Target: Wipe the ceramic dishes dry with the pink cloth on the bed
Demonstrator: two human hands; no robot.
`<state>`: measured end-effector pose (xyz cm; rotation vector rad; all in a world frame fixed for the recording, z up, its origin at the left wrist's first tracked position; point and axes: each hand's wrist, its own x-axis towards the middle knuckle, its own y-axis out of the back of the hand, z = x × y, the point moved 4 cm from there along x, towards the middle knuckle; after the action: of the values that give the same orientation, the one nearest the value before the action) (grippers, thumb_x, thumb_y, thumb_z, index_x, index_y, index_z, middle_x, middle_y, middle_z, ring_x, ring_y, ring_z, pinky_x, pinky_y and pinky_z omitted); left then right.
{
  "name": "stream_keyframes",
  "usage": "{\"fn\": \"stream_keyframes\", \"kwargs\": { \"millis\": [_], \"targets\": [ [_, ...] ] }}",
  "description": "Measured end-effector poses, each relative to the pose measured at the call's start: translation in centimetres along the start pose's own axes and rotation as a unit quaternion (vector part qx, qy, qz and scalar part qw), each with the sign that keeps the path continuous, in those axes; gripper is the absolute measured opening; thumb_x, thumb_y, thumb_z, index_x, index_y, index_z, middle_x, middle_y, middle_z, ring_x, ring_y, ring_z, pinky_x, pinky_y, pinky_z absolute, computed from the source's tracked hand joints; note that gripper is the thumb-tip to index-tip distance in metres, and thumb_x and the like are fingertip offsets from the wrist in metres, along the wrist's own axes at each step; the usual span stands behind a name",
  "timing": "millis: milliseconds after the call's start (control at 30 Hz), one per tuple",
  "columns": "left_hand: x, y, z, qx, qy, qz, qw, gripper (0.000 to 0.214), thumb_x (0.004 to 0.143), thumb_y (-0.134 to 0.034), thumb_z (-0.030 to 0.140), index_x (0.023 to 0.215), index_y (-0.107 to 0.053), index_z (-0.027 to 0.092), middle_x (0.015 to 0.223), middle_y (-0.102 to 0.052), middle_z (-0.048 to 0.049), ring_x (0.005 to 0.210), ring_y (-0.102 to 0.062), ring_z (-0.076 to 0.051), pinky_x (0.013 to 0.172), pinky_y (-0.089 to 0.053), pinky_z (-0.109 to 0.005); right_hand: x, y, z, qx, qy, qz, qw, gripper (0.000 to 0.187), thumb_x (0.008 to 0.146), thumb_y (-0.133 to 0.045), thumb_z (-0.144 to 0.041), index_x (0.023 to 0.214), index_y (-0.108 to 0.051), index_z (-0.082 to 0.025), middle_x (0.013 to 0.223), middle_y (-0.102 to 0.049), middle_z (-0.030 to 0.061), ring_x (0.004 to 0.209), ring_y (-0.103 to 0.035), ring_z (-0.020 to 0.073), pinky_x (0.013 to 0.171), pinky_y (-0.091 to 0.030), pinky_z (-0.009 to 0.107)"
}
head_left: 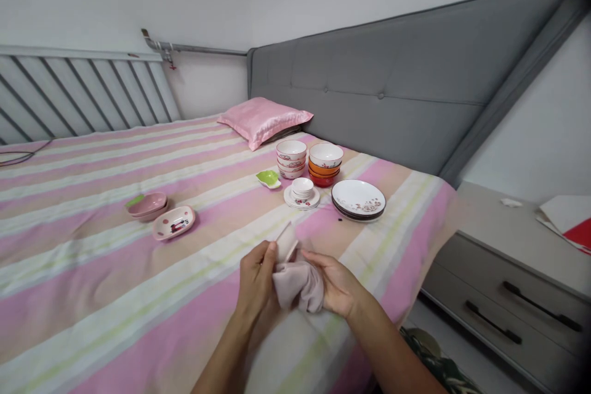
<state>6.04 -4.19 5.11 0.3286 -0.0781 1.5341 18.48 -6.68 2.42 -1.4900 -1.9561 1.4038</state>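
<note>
In the head view my left hand (255, 280) pinches a small white dish (286, 240) by its edge, with the thumb on top. The dish is tilted and partly covered, so its full shape is hidden. My right hand (339, 283) grips a crumpled pale mauve cloth (299, 286) pressed against the dish. Just beyond the hands stand small white bowls (302, 186) on a stack of small flowered plates (301, 202). Larger plates (359, 197) with dark rims lie stacked to their right.
Behind are stacks of white bowls (292, 159) and orange-red bowls (324, 169), beside a green leaf-shaped dish (268, 179). Pink dishes (150, 204) and a patterned dish (174, 223) lie left on the striped bed (115, 295). A pink pillow (265, 118), grey headboard (360, 68) and nightstand (508, 258) surround them.
</note>
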Motion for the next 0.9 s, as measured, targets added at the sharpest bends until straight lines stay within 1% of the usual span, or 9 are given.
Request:
{"fn": "stream_keyframes", "kwargs": {
  "millis": [133, 200, 267, 400, 467, 567, 667, 800, 900],
  "targets": [
    [0.3, 0.6, -1.5, -0.162, 0.133, 0.100, 0.973, 0.033, 0.074, -0.058, 0.046, 0.060, -0.052, 0.017, 0.055, -0.048, 0.0045, 0.051, -0.041, -0.010, 0.051, -0.032, -0.021, -0.1, 1.0, -0.6, -0.025, 0.030, 0.066, 0.997, 0.018, 0.068, -0.067, -0.013, 0.085, -0.064, -0.008, 0.077, -0.071, 0.0068, 0.073, -0.066, 0.0160, 0.072, -0.050, 0.025],
    [0.4, 0.8, -2.2, -0.218, 0.194, 0.135, 0.947, 0.032, 0.070, -0.062, 0.047, 0.067, -0.057, 0.016, 0.058, -0.053, 0.0038, 0.051, -0.046, -0.011, 0.051, -0.035, -0.022, 0.0, 2.0, -1.2, -0.048, 0.080, 0.110, 0.990, 0.016, 0.065, -0.069, -0.015, 0.079, -0.065, -0.009, 0.074, -0.071, 0.0065, 0.070, -0.066, 0.0164, 0.069, -0.051, 0.025],
    [0.5, 0.9, -2.5, -0.252, 0.216, 0.158, 0.930, 0.032, 0.065, -0.066, 0.046, 0.071, -0.060, 0.014, 0.059, -0.056, 0.0034, 0.050, -0.048, -0.011, 0.051, -0.037, -0.023, 0.0, 3.2, -2.0, -0.053, 0.155, 0.171, 0.972, 0.018, 0.062, -0.070, -0.016, 0.078, -0.064, -0.012, 0.073, -0.070, 0.0052, 0.070, -0.066, 0.0178, 0.068, -0.052, 0.027],
    [0.7, 1.0, -2.2, -0.292, 0.210, 0.162, 0.919, 0.034, 0.061, -0.070, 0.043, 0.074, -0.062, 0.013, 0.061, -0.059, 0.0026, 0.053, -0.051, -0.011, 0.054, -0.039, -0.022, -0.8, 5.4, -4.2, -0.049, 0.308, 0.330, 0.891, 0.026, 0.068, -0.066, -0.023, 0.092, -0.060, -0.018, 0.093, -0.069, 0.0047, 0.090, -0.065, 0.0189, 0.074, -0.053, 0.028],
    [0.6, 0.7, -2.0, -0.301, 0.214, 0.148, 0.917, 0.035, 0.061, -0.071, 0.043, 0.077, -0.063, 0.012, 0.065, -0.061, 0.0009, 0.058, -0.055, -0.013, 0.057, -0.041, -0.023, -1.5, 6.0, -5.0, -0.055, 0.345, 0.393, 0.851, 0.034, 0.075, -0.059, -0.030, 0.106, -0.055, -0.019, 0.113, -0.062, 0.0064, 0.104, -0.060, 0.0178, 0.081, -0.051, 0.028],
    [0.2, 0.1, -1.3, -0.303, 0.220, 0.126, 0.919, 0.035, 0.062, -0.070, 0.042, 0.078, -0.064, 0.012, 0.069, -0.064, -0.0009, 0.063, -0.058, -0.015, 0.060, -0.044, -0.024, -2.2, 5.9, -5.5, -0.099, 0.367, 0.445, 0.811, 0.048, 0.081, -0.050, -0.042, 0.123, -0.044, -0.019, 0.135, -0.045, 0.0082, 0.122, -0.046, 0.0172, 0.096, -0.042, 0.030],
    [-0.5, -1.1, -0.4, -0.306, 0.238, 0.092, 0.917, 0.033, 0.062, -0.070, 0.042, 0.075, -0.064, 0.012, 0.064, -0.064, -0.0008, 0.059, -0.058, -0.015, 0.057, -0.045, -0.025, -2.0, 4.5, -5.0, -0.231, 0.383, 0.408, 0.796, 0.051, 0.082, -0.047, -0.049, 0.122, -0.049, -0.017, 0.133, -0.047, 0.0090, 0.125, -0.042, 0.0201, 0.103, -0.034, 0.034],
    [-1.5, -2.5, 0.4, -0.311, 0.262, 0.060, 0.912, 0.027, 0.065, -0.068, 0.038, 0.077, -0.065, 0.013, 0.062, -0.064, -0.0007, 0.058, -0.060, -0.016, 0.056, -0.046, -0.027, -0.7, 1.4, -2.3, -0.443, 0.348, 0.222, 0.796, 0.041, 0.088, -0.041, -0.044, 0.112, -0.059, -0.016, 0.112, -0.063, 0.0105, 0.110, -0.055, 0.0244, 0.095, -0.041, 0.040],
    [-1.8, -2.8, 0.2, -0.321, 0.256, 0.059, 0.910, 0.024, 0.070, -0.066, 0.036, 0.082, -0.066, 0.015, 0.070, -0.067, -0.0009, 0.066, -0.062, -0.015, 0.062, -0.047, -0.025, -0.9, -0.7, -0.6, -0.581, 0.395, 0.137, 0.698, 0.039, 0.091, -0.039, -0.033, 0.124, -0.051, -0.018, 0.129, -0.052, 0.0089, 0.123, -0.044, 0.0224, 0.104, -0.034, 0.042]
  ]
}}
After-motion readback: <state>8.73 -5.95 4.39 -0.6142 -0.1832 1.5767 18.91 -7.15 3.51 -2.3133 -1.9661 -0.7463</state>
